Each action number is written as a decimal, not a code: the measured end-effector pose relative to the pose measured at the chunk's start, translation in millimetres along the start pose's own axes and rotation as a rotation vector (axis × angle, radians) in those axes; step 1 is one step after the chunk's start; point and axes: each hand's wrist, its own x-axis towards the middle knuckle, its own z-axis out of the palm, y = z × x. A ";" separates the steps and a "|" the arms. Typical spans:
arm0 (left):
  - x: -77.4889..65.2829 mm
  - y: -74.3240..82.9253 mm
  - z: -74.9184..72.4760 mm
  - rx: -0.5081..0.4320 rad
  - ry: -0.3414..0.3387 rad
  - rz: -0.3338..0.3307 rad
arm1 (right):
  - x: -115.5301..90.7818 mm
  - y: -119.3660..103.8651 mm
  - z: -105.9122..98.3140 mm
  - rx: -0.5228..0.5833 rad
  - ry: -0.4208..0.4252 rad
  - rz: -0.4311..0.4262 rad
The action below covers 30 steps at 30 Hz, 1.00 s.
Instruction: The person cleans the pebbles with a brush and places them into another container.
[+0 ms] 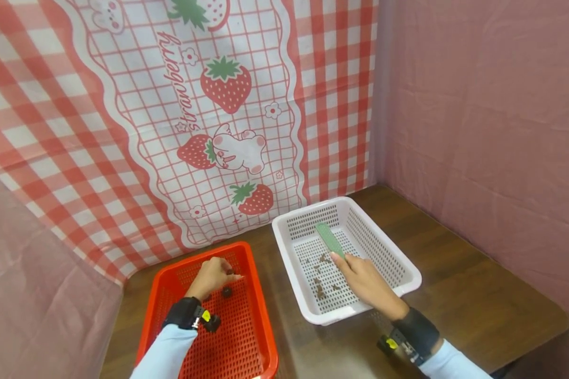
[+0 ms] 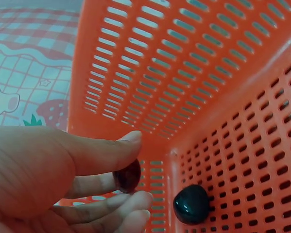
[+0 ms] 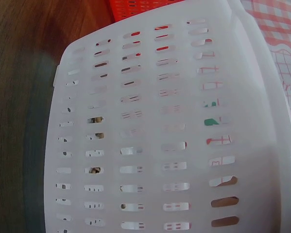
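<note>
In the head view my left hand [image 1: 212, 278] is over the red basket [image 1: 264, 337]. Its thumb and fingers pinch a small, shiny dark red ball-like piece [image 2: 129, 175], partly hidden by the fingers. A rounded, glossy black piece [image 2: 192, 204] lies apart from them inside the basket. My right hand [image 1: 364, 281] reaches over the near rim of the white basket [image 1: 286, 263] and grips one end of a flat green strip with a dotted surface [image 1: 329, 238]. The strip slants away over the basket floor, near several small brown bits [image 1: 320, 290].
Both baskets have slotted walls and stand side by side on a brown wooden table [image 1: 455, 284]. Behind them hangs a strawberry-print cloth [image 1: 225, 84]. A pink cloth [image 1: 483, 116] hangs along the right side. The right wrist view is mostly filled by the white basket's outer wall [image 3: 150, 111].
</note>
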 end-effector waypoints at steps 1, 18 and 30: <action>0.4 -0.5 0.1 0.014 -0.008 -0.007 | 0.0 0.1 0.0 0.007 -0.003 0.002; -4.2 -2.9 -6.0 0.123 -0.108 -0.050 | 3.9 -1.1 -2.2 -0.007 0.003 -0.034; -4.7 -4.1 1.7 0.127 -0.161 -0.019 | 0.6 -0.4 -1.4 0.019 -0.014 -0.026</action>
